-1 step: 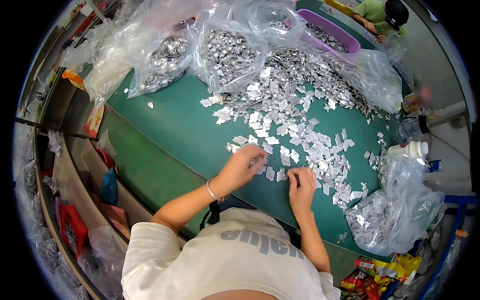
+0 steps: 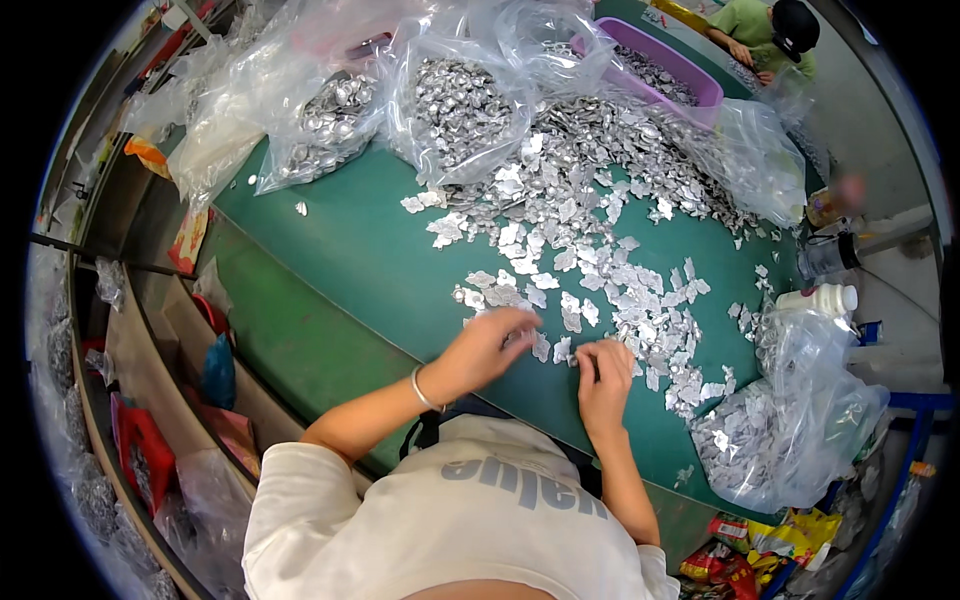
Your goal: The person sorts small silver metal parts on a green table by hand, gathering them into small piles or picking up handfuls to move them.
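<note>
Flat silvery metal pieces with wavy outlines lie scattered over the green tabletop. My left hand, with a bracelet at its wrist, hovers over the near edge of the scatter. Its fingers are curled and blurred, so whether they hold a piece does not show. To its right, my right hand rests close to the table with thumb and forefinger drawn together; what is between them is too small to make out. A single metal piece lies just left of those fingertips.
Beyond the scatter are a heap of pieces, filled clear bags and a purple bin. Another filled bag and a white bottle stand at right. A person in green works at the far right.
My left hand has come slightly nearer to me, uncovering several metal pieces behind its fingers. My right hand has stayed almost still.
</note>
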A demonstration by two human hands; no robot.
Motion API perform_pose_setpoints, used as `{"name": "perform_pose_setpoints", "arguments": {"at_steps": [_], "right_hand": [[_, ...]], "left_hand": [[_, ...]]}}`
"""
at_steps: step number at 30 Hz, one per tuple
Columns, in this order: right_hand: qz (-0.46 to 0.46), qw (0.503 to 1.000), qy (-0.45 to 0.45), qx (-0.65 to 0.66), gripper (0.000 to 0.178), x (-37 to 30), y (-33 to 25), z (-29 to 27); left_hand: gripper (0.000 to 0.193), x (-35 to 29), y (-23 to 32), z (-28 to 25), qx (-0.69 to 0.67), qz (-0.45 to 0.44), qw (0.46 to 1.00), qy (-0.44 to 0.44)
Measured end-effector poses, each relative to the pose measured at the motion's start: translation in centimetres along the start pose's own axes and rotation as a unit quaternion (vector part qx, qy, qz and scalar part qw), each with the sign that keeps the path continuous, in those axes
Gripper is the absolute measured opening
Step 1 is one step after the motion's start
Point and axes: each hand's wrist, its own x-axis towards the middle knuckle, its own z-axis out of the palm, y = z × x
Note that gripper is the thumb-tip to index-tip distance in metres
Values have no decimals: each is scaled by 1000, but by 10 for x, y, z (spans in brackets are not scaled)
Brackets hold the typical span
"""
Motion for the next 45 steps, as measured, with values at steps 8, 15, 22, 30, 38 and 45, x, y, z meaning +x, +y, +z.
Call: {"name": "perform_pose_setpoints", "arguments": {"at_steps": [8, 15, 22, 30, 38, 45], "right_hand": [[-23, 993, -24, -113, 20, -8, -9, -10], [-63, 992, -60, -95, 22, -22, -6, -13], [-30, 991, -127, -13, 29, 2, -15, -31], [-6, 964, -42, -262, 41, 44, 42, -15], [-55, 982, 14, -179, 31, 78, 31, -1], [-98, 987, -55, -117, 22, 63, 36, -2]], "left_hand": [[18, -43, -4, 43, 65, 105, 989, -85], [31, -32, -10, 15, 176, 117, 971, 113], [24, -19, -16, 3, 222, 49, 967, 119], [19, -43, -15, 24, 150, 151, 977, 26], [38, -58, -8, 25, 152, 94, 980, 86], [37, -51, -19, 6, 263, 24, 952, 155]]}}
